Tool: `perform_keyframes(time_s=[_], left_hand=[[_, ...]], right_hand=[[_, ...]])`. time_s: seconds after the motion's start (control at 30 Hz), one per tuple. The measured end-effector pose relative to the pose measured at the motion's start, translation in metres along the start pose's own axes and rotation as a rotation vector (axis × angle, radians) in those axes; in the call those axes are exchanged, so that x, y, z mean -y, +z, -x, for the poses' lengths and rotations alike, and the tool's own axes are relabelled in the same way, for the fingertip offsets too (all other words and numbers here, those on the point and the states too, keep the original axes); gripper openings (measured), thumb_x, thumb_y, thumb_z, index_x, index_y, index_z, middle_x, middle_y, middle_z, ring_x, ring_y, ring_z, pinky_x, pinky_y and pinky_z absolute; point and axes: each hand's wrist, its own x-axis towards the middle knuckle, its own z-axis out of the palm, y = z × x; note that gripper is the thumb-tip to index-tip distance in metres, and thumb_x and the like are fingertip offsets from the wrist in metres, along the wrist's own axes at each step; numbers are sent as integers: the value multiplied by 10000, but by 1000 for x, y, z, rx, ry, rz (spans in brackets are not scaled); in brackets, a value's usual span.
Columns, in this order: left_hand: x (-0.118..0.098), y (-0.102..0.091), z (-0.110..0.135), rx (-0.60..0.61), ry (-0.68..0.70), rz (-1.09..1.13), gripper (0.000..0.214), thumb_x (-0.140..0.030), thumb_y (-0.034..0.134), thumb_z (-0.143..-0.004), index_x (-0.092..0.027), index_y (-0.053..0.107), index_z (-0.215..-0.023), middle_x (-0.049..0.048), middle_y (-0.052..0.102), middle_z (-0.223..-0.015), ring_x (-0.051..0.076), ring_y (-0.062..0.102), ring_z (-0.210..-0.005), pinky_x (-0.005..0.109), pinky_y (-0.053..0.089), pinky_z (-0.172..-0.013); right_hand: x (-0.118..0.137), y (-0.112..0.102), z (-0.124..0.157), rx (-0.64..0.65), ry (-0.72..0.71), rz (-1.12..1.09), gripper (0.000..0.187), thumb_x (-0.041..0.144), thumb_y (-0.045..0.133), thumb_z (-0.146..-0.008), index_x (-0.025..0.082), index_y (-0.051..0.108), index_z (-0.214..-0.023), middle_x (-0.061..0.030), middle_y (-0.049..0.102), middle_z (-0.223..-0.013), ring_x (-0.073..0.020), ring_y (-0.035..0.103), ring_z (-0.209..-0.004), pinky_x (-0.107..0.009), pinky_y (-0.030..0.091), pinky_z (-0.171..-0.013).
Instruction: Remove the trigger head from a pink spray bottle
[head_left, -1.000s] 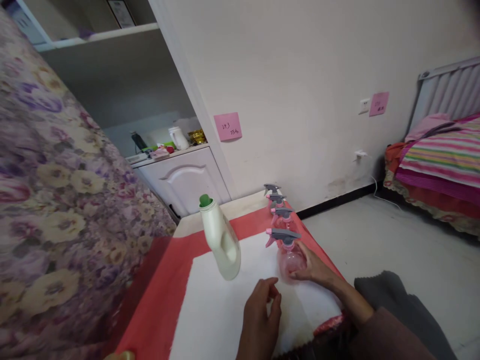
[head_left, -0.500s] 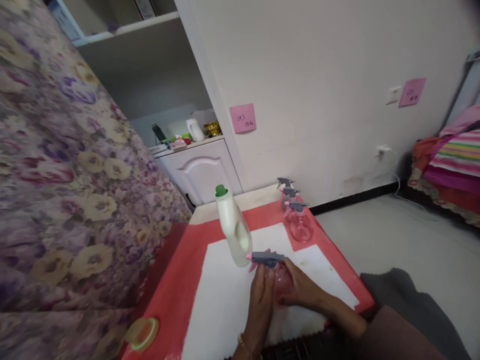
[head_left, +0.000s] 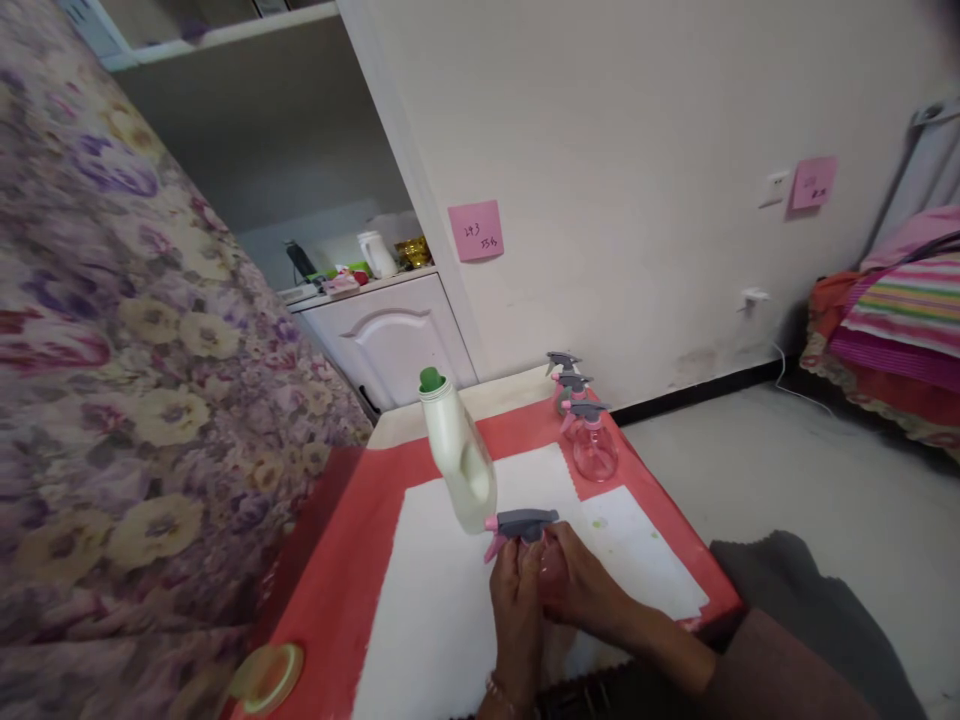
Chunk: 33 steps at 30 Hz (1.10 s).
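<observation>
A pink spray bottle with a grey trigger head stands on the white mat between my two hands. My left hand is wrapped round its left side and my right hand round its right side, so the bottle's body is mostly hidden. Just behind it stands a white jug with a green cap. At the far right of the table, a row of three more pink spray bottles stands in line.
The low table has a red cloth under a white mat. A flowered fabric fills the left. A round yellow-green lid lies at the table's near left. A white cupboard, wall and bedding lie beyond.
My right hand brought one spray bottle from the row at the right to the middle of the mat, and my left hand closed on it. The view shifted a little.
</observation>
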Motion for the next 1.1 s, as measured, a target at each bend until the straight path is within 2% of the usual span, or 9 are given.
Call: perform_keyframes(time_s=[0.07, 0.2, 0.33, 0.43, 0.53, 0.63, 0.87, 1.1], left_hand=[[3, 4, 0, -36, 2, 61, 280, -415, 598, -834, -166, 647, -953, 60, 712, -944, 230, 656, -928, 356, 506, -860], [8, 8, -1, -28, 15, 162, 281, -378, 601, -834, -175, 628, -1026, 61, 705, -1021, 226, 650, -976, 355, 496, -887], [7, -1, -1, 50, 22, 116, 279, -377, 608, -829, -180, 646, -1022, 63, 710, -1019, 230, 646, -978, 351, 485, -893], [4, -7, 0, 101, 46, 92, 244, -365, 603, -831, -181, 665, -980, 54, 714, -970, 224, 647, -939, 340, 486, -861], [3, -6, 1, 7, 42, 66, 193, -344, 626, -806, -170, 662, -880, 38, 698, -853, 210, 641, -838, 327, 490, -788], [1, -3, 0, -48, 18, 140, 209, -337, 642, -795, -164, 649, -910, 48, 697, -888, 205, 638, -847, 329, 491, -794], [-27, -15, -4, 3, 21, 386, 240, -355, 667, -816, -182, 644, -980, 19, 697, -908, 153, 633, -870, 283, 489, -831], [-52, -29, 0, 33, 89, 357, 223, -346, 683, -817, -201, 648, -982, -13, 688, -900, 119, 616, -831, 236, 480, -799]], right_hand=[[2, 4, 2, -31, -27, 50, 654, 210, 754, -604, 192, 433, -1174, -110, 556, -1160, -283, 570, -1060, -444, 477, -918], [6, 7, 4, -69, -30, 109, 555, 219, 693, -671, 168, 425, -1154, -128, 552, -1122, -283, 575, -1028, -453, 481, -902], [1, 7, 5, -65, -45, 121, 508, 209, 692, -658, 192, 445, -1102, -95, 560, -1084, -266, 584, -986, -424, 502, -858], [-9, 8, 6, -46, -70, 108, 588, 208, 725, -623, 206, 436, -1135, -78, 547, -1108, -262, 578, -1007, -414, 504, -871], [-17, 11, 7, -45, -112, 105, 681, 191, 732, -610, 210, 410, -1210, -83, 524, -1174, -268, 548, -1089, -423, 467, -962], [-19, 13, 7, -43, -128, 98, 700, 179, 726, -603, 212, 415, -1229, -85, 522, -1194, -276, 536, -1116, -429, 451, -989], [-13, 9, 6, -1, -81, 66, 730, 154, 722, -572, 213, 422, -1235, -86, 525, -1206, -281, 533, -1136, -421, 442, -1003], [-12, 8, 4, 4, -65, 54, 766, 191, 745, -562, 209, 420, -1255, -104, 525, -1233, -301, 528, -1158, -428, 432, -1018]])
